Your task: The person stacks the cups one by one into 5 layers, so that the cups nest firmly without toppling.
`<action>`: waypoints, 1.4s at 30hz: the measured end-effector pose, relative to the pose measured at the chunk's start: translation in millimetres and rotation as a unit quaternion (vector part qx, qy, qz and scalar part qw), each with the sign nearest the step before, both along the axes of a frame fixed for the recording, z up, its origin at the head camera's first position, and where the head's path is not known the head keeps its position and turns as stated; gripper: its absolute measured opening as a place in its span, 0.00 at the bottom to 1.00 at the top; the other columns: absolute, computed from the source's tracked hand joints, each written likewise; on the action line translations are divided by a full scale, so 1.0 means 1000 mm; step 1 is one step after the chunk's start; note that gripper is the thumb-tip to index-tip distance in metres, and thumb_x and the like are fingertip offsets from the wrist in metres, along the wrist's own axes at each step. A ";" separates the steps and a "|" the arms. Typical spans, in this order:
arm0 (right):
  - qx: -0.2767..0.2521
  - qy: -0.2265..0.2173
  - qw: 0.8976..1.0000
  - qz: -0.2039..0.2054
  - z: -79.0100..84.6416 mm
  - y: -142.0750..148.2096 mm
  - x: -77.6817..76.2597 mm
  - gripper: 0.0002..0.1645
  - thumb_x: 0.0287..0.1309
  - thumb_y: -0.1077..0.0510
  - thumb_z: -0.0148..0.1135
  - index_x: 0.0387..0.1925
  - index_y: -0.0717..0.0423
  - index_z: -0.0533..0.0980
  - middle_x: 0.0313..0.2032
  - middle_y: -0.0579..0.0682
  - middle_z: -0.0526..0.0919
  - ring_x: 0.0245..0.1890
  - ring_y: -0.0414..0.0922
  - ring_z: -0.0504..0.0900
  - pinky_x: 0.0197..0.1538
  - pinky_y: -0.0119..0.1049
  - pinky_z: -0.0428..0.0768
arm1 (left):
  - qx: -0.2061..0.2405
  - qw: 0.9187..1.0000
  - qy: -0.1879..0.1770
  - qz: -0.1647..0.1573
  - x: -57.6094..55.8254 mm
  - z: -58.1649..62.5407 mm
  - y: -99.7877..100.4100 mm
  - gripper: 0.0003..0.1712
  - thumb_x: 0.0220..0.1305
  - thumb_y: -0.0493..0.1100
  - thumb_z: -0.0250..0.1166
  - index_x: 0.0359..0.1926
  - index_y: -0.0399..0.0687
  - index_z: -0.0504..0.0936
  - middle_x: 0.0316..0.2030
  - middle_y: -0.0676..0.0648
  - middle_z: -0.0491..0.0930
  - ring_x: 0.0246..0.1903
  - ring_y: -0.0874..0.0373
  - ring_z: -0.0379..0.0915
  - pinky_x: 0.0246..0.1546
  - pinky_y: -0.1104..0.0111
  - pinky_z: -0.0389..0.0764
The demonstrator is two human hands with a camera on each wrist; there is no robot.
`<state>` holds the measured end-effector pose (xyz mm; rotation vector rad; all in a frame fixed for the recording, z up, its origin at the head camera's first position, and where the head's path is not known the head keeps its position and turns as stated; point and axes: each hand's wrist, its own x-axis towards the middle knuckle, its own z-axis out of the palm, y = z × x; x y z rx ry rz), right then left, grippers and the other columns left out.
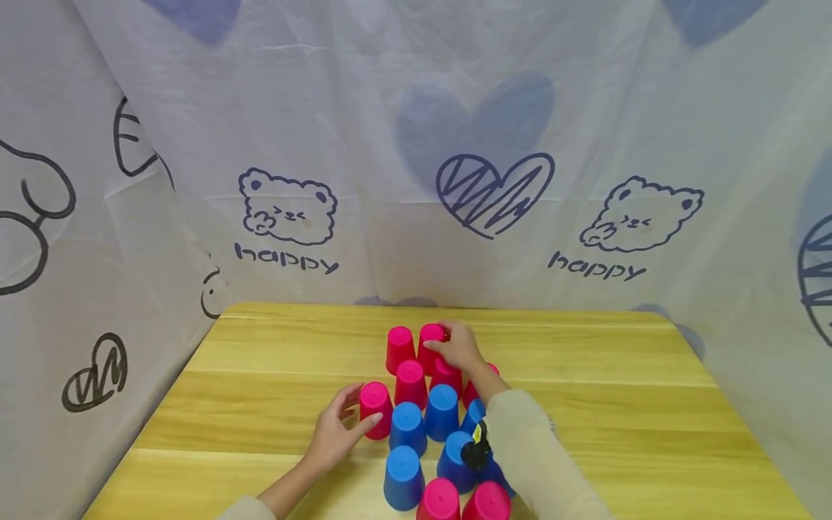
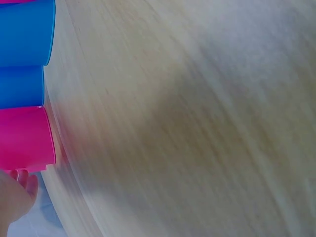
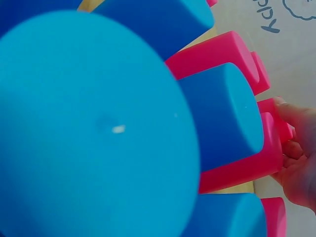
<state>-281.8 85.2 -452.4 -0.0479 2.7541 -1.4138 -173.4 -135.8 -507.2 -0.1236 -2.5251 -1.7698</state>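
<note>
Upside-down pink and blue cups stand in rows on the wooden table. My left hand (image 1: 330, 436) holds a pink cup (image 1: 375, 408) at the left end of its row, thumb in front and fingers behind. At the far end, my right hand (image 1: 461, 348) grips another pink cup (image 1: 429, 335) from its right side, beside a second pink cup (image 1: 399, 350). In the right wrist view, a large blue cup (image 3: 98, 123) fills the foreground and the right hand's fingers reach round pink behind it. The left wrist view catches only fingers by a pink cup (image 2: 24, 138).
Several blue cups (image 1: 404, 477) stand in the middle and nearer rows, with two pink cups (image 1: 439, 502) at the front edge of the view. My right sleeve (image 1: 539, 448) passes over the cups on the right. A printed curtain (image 1: 390, 144) hangs behind the table (image 1: 650, 404).
</note>
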 end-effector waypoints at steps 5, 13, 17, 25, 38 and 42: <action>-0.003 0.006 1.000 0.002 -0.005 0.003 0.000 0.29 0.54 0.60 0.64 0.58 0.63 0.69 0.50 0.62 0.77 0.50 0.56 0.76 0.47 0.44 0.82 | 0.003 1.000 0.001 -0.001 -0.001 -0.001 0.002 0.32 0.52 0.42 0.70 0.58 0.42 0.70 0.52 0.43 0.76 0.52 0.46 0.73 0.53 0.53 0.76; 0.015 0.006 1.000 0.011 -0.008 0.003 -0.001 0.29 0.54 0.59 0.65 0.58 0.62 0.70 0.50 0.61 0.77 0.50 0.55 0.76 0.46 0.44 0.82 | -0.005 1.000 -0.006 0.002 0.001 0.000 0.004 0.31 0.53 0.43 0.69 0.58 0.44 0.70 0.52 0.43 0.77 0.52 0.47 0.73 0.53 0.52 0.76; 0.018 -0.005 1.000 0.010 -0.007 0.003 0.000 0.31 0.55 0.59 0.64 0.60 0.63 0.68 0.52 0.62 0.76 0.52 0.57 0.75 0.47 0.45 0.82 | -0.006 1.000 -0.001 0.004 0.001 0.001 0.005 0.31 0.52 0.41 0.70 0.57 0.44 0.71 0.51 0.42 0.77 0.51 0.46 0.73 0.51 0.53 0.77; 0.018 -0.028 0.999 0.010 0.001 0.005 0.001 0.35 0.56 0.58 0.62 0.63 0.64 0.63 0.58 0.64 0.72 0.57 0.60 0.72 0.50 0.47 0.80 | 0.001 1.000 0.024 0.007 0.000 0.000 0.006 0.29 0.52 0.40 0.70 0.56 0.41 0.72 0.50 0.40 0.78 0.49 0.46 0.75 0.49 0.54 0.79; 0.007 0.035 0.999 0.000 0.015 0.027 0.005 0.29 0.56 0.57 0.62 0.58 0.65 0.69 0.55 0.64 0.75 0.57 0.59 0.73 0.54 0.47 0.78 | -0.013 0.999 0.030 0.015 -0.005 0.002 0.008 0.28 0.51 0.39 0.71 0.54 0.41 0.74 0.49 0.41 0.79 0.47 0.47 0.76 0.45 0.61 0.81; 0.006 0.028 1.000 -0.004 0.018 0.031 0.009 0.29 0.56 0.56 0.63 0.58 0.64 0.69 0.56 0.62 0.75 0.57 0.58 0.73 0.53 0.46 0.79 | -0.020 0.999 0.030 0.017 -0.004 0.003 0.008 0.27 0.51 0.39 0.70 0.53 0.40 0.75 0.49 0.40 0.79 0.46 0.47 0.76 0.45 0.61 0.82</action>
